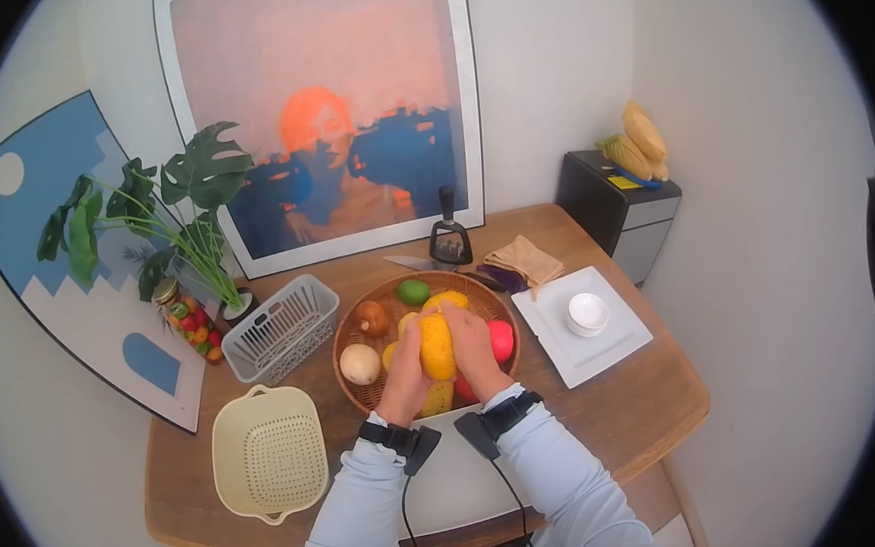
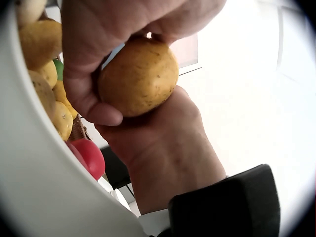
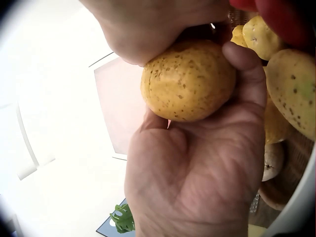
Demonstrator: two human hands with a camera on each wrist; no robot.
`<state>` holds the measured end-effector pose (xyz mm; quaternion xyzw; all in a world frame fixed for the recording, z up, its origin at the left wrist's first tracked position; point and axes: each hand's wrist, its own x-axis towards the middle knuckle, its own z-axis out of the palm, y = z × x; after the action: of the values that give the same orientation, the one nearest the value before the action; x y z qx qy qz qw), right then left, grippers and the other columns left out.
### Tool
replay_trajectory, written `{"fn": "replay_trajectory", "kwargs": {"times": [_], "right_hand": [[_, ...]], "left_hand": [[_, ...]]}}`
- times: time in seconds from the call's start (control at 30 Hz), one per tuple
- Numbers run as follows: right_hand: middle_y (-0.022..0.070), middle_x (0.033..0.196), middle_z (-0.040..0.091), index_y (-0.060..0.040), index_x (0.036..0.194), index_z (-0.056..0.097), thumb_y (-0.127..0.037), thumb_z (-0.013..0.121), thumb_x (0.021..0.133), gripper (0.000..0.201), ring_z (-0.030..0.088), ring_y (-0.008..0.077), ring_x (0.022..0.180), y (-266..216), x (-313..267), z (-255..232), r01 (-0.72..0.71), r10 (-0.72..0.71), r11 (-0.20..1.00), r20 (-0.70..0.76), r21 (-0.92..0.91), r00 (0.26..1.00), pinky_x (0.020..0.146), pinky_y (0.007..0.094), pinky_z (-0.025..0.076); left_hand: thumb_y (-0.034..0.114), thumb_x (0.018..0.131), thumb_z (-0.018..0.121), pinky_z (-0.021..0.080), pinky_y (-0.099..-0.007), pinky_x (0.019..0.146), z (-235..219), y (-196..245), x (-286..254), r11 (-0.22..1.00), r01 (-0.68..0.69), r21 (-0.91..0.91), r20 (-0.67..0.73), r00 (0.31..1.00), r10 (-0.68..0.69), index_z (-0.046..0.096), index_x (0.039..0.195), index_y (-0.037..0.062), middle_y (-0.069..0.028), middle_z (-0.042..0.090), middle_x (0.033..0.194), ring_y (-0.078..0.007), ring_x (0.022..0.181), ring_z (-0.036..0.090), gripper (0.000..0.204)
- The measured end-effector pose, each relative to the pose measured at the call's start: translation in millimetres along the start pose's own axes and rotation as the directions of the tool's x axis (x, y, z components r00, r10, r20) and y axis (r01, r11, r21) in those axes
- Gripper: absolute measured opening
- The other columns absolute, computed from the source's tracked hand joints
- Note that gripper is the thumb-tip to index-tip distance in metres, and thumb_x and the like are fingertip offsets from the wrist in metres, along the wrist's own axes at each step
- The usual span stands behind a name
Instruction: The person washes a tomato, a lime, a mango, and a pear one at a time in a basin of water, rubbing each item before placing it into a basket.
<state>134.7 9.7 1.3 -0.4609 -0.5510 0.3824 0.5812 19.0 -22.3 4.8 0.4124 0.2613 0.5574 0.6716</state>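
Between both hands is a yellow potato point(image 1: 437, 346) with brown specks, raised above a round wicker basket point(image 1: 339, 348). My left hand point(image 1: 405, 381) grips its left side, the thumb and fingers curled round it in the left wrist view. On the opposite side my right hand point(image 1: 476, 351) holds it with bent fingers. Beneath and around the hands, the basket bears a brown onion point(image 1: 371, 319), a pale round vegetable point(image 1: 360, 364), a green fruit point(image 1: 413, 293), a red fruit point(image 1: 502, 341) and several yellow pieces, partly hidden by the hands.
A cream colander point(image 1: 224, 417) and a grey plastic basket point(image 1: 306, 327) stand left. To the right, a white square plate point(image 1: 554, 339) carries white bowls point(image 1: 588, 313). Behind are a black-handled tool point(image 1: 449, 238), a knife point(image 1: 409, 262) and a tan cloth point(image 1: 525, 260). A white board point(image 1: 451, 488) lies in front.
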Motion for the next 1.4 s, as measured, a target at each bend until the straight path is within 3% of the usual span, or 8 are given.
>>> {"fn": "replay_trajectory", "kwargs": {"times": [0.13,0.33,0.43,0.53,0.63,1.03,1.23,1.4], "right_hand": [[0.0225,0.094,0.067,0.0023,0.108,0.06,-0.042,0.065,0.092,0.047,0.066,0.0362,0.089,-17,-14,7,0.236,-0.25,0.914,-0.001,-0.331,0.968,0.08,0.039,0.051],[0.0215,0.096,0.066,0.0007,0.109,0.058,-0.04,0.073,0.086,0.048,0.066,0.0338,0.089,-4,-2,4,0.021,-0.018,0.943,-0.012,0.332,1.0,0.08,0.0376,0.051],[0.0212,0.096,0.066,-0.0003,0.11,0.058,-0.038,0.074,0.085,0.048,0.066,0.0323,0.089,-18,-7,-1,0.044,-0.043,0.962,-0.007,0.268,0.999,0.079,0.0375,0.052],[0.0213,0.097,0.066,-0.0014,0.11,0.059,-0.039,0.071,0.087,0.046,0.066,0.0336,0.088,-21,-10,1,0.255,-0.262,0.956,-0.033,-0.144,0.964,0.078,0.0388,0.051],[0.0222,0.095,0.066,-0.0017,0.111,0.059,-0.041,0.07,0.087,0.047,0.066,0.0368,0.088,-26,-13,5,0.181,-0.192,0.955,-0.027,-0.234,0.981,0.078,0.0403,0.051],[0.0255,0.094,0.068,0.0001,0.11,0.061,-0.043,0.063,0.091,0.047,0.066,0.04,0.092,-10,-6,0,0.048,-0.047,0.993,0.015,-0.112,0.999,0.078,0.0426,0.05],[0.0256,0.095,0.068,0.0021,0.108,0.063,-0.047,0.062,0.092,0.052,0.066,0.0393,0.092,-14,-7,3,0.285,-0.289,0.954,-0.032,-0.098,0.957,0.08,0.0424,0.05],[0.0256,0.094,0.067,0.0025,0.105,0.064,-0.044,0.058,0.094,0.049,0.065,0.0402,0.093,-8,-1,-3,-0.106,0.106,0.994,0.021,-0.016,0.994,0.08,0.0425,0.05]], "left_hand": [[0.045,0.107,0.03,0.047,-0.0427,0.101,-10,-12,8,0.987,-0.113,0.112,-0.043,0.992,0.118,0.044,0.141,0.0124,-0.0085,0.054,0.134,-0.0222,0.122,0.055,0.049],[0.051,0.103,0.039,0.048,-0.0292,0.073,-5,0,0,0.977,0.177,-0.12,-0.111,0.975,-0.19,0.052,0.129,0.0157,-0.0055,0.062,0.116,-0.0151,0.095,0.061,0.046],[0.055,0.101,0.044,0.04,-0.0231,0.057,-6,7,-4,0.951,0.258,-0.169,0.079,0.966,-0.248,0.055,0.12,0.0169,-0.0006,0.064,0.097,-0.0118,0.073,0.058,0.044],[0.051,0.101,0.046,0.038,-0.0237,0.046,1,6,-1,0.989,0.138,-0.061,-0.211,0.966,-0.148,0.058,0.108,0.0103,0.0,0.061,0.081,-0.011,0.054,0.052,0.043],[0.051,0.101,0.047,0.035,-0.0205,0.043,-12,-1,5,0.955,0.003,0.296,-0.381,0.918,0.115,0.059,0.107,0.0104,-0.0004,0.061,0.08,-0.0089,0.053,0.051,0.042],[0.047,0.102,0.046,0.042,-0.0211,0.043,1,0,0,0.897,-0.151,0.415,-0.306,0.906,0.294,0.058,0.11,0.0064,-0.0049,0.063,0.078,-0.0121,0.05,0.057,0.043],[0.035,0.102,0.052,0.044,-0.02,0.047,7,24,-6,0.997,0.06,-0.05,-0.274,0.959,-0.072,0.059,0.109,0.0047,-0.004,0.064,0.088,-0.0097,0.06,0.06,0.032],[0.037,0.1,0.053,0.045,-0.0219,0.049,10,10,-3,0.914,-0.149,0.376,-0.271,0.926,0.263,0.06,0.109,0.0057,-0.0039,0.062,0.088,-0.0117,0.062,0.059,0.033]]}}
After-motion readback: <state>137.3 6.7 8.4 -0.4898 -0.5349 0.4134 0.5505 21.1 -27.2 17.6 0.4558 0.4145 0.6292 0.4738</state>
